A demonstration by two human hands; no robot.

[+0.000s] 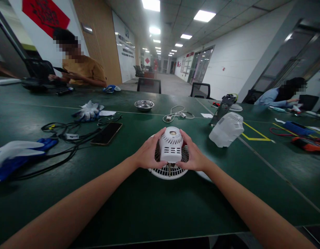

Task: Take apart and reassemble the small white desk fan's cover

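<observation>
A white vented plastic housing [171, 145] is held between my two hands at the middle of the table. My left hand [150, 150] grips its left side, with the thumb near its lower front edge. On the right side my right hand [193, 153] holds it the same way. Beneath the housing lies a round white fan grille [169, 173], face down or up I cannot tell. Part of a pale flat piece [203, 176] shows under my right forearm.
Left: a phone [107, 134], black cables [71, 147], gloves [88, 111]. Ahead: a steel bowl [144, 105] and white cord [178, 114]. Right: a translucent white part [227, 129], a bottle [222, 110], an orange meter [308, 144]. Two people sit across the table.
</observation>
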